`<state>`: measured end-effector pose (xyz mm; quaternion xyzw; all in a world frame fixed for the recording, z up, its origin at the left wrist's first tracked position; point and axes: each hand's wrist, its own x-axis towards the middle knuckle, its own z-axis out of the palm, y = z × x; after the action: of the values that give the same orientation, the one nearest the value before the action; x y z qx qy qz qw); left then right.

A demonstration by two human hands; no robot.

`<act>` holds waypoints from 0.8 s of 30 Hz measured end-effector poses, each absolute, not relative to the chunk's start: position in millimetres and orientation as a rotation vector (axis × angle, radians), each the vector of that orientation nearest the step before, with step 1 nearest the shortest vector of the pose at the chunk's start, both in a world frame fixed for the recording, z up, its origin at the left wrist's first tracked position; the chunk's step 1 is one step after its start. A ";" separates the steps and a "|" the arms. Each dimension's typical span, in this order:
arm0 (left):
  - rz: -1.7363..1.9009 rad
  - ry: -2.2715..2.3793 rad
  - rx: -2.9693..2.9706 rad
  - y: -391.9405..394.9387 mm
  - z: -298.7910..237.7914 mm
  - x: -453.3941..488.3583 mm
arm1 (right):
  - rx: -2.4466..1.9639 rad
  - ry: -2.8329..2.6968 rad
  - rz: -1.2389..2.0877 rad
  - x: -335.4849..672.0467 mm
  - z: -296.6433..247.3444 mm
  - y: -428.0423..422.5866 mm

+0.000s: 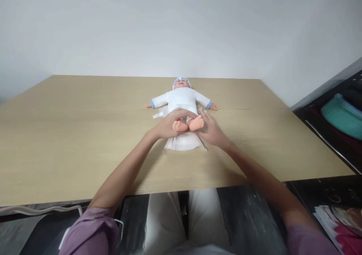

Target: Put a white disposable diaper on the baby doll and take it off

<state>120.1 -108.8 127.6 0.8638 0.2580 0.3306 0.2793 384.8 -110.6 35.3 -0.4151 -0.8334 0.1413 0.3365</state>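
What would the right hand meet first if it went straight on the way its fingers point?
The right hand would probably meet the white-shirted waist of the baby doll first, though depth there is hard to judge.

An indoor room, exact kind unclear: wide, light-brown, wood-toned tabletop (85, 142), plain greyish-white wall (169, 29), rounded teal item (342, 115) on the right.

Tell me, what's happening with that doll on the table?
Someone has both hands at the legs of a doll, with the left hand and the right hand on either side of its bare feet. The doll is lying on its back on the table, arms stretched out. A white, diaper-like piece lies below its feet. Exactly how firmly the hands are holding on, I can't tell.
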 end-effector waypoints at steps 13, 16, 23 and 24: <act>0.896 0.763 2.629 -120.2 36.9 32.4 | -0.584 -2.537 0.109 430.7 13.7 -92.0; 0.776 0.773 2.662 -118.7 26.5 25.1 | -0.611 -2.574 0.060 434.6 4.6 -90.0; 0.596 0.839 2.625 -123.2 39.9 19.0 | -0.657 -2.567 0.143 425.5 12.8 -98.2; 0.587 0.843 2.613 -123.9 40.6 19.0 | -0.675 -2.561 0.181 425.3 13.2 -98.7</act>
<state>19.0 -123.9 40.6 0.9177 0.2961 0.2060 0.1664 425.3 -98.7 13.2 -0.2467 -0.9363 0.0661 0.2409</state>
